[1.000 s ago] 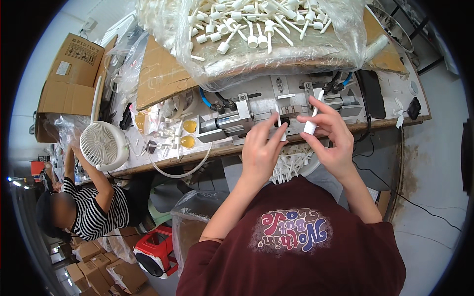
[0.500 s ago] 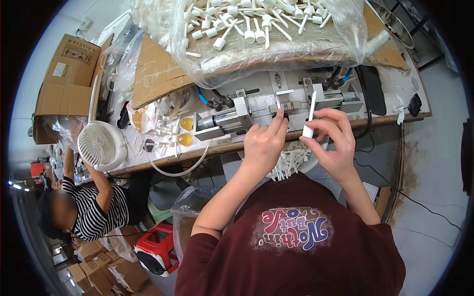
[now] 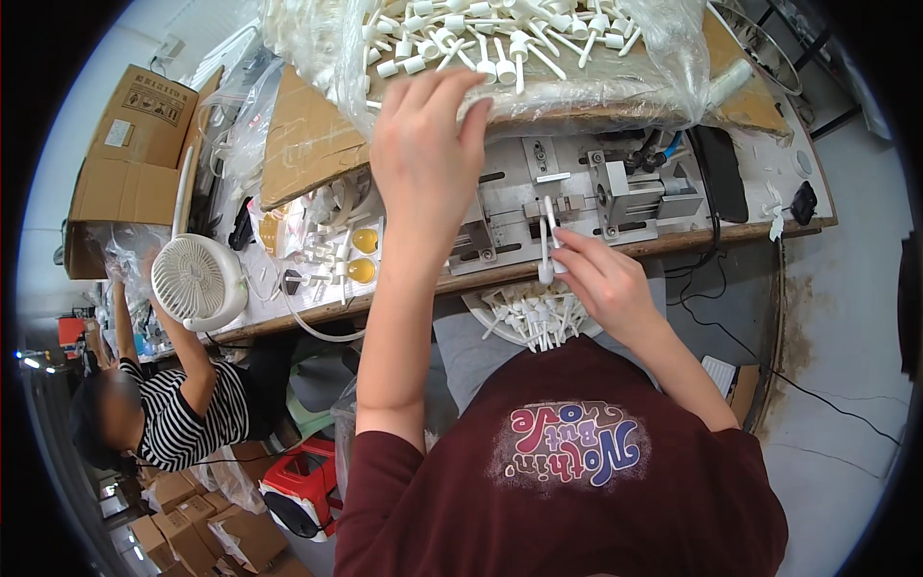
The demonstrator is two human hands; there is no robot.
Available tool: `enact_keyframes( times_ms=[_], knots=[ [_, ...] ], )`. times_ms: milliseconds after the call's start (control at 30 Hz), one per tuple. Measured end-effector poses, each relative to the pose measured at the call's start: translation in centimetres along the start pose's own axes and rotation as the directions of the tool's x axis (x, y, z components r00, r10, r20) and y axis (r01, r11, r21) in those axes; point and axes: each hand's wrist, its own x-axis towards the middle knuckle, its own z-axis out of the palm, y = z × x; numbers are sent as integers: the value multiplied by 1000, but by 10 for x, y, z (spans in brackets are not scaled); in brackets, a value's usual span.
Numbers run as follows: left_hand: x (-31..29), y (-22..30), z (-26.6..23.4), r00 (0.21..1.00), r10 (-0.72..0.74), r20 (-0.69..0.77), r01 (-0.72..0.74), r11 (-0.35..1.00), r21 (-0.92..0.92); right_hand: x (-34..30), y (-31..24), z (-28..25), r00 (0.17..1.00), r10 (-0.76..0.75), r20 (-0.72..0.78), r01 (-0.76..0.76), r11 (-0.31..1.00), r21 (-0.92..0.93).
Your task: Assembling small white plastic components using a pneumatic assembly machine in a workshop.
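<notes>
My left hand (image 3: pixel 428 144) is raised over the front edge of the pile of white plastic pieces (image 3: pixel 505 62), thumb apart from its bent fingers, with nothing visible in it. Each piece has a thin stem and a thick cylindrical end. My right hand (image 3: pixel 611 288) pinches a slim white plastic stick (image 3: pixel 551 213) in front of the metal clamping fixture (image 3: pixel 558 207). Close beside it, a second white stick (image 3: pixel 544 255) stands with its thick end toward me; I cannot tell whether the fingers hold that one too.
Beneath the bench edge sits a bowl of white pieces (image 3: pixel 524 317). A round fan (image 3: pixel 199 284) and yellow-topped parts (image 3: pixel 362 271) are at the left. Cardboard (image 3: pixel 312 144) and clear plastic sheeting (image 3: pixel 596 101) lie under the pile. Another person in a striped shirt (image 3: pixel 197 413) works at far left.
My left hand has left the fixture and moved up and left to the pile. My right hand has moved left and slightly down, bringing its white stick before the fixture's middle.
</notes>
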Motion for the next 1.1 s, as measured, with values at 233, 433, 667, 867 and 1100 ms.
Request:
enact_keyframes(
  times_ms=[233,433,667,867,1100],
  knots=[
    [23,-29,52,970,-190,152,177,980,94,29,-1,9,984,-140,113,167,942,-291],
    [28,-19,42,918,-243,313,307,935,-176,28,-3,12,982,-83,170,134,938,-318],
    [-5,15,-13,917,-334,217,398,769,-500,60,4,-15,990,36,134,-35,999,-4],
    [-53,50,-33,906,-284,313,415,737,-533,165,33,-46,976,156,-149,-166,985,-56],
    [-101,72,-13,911,-115,397,264,901,-345,233,73,-24,893,430,131,-310,801,-513]
  ],
)
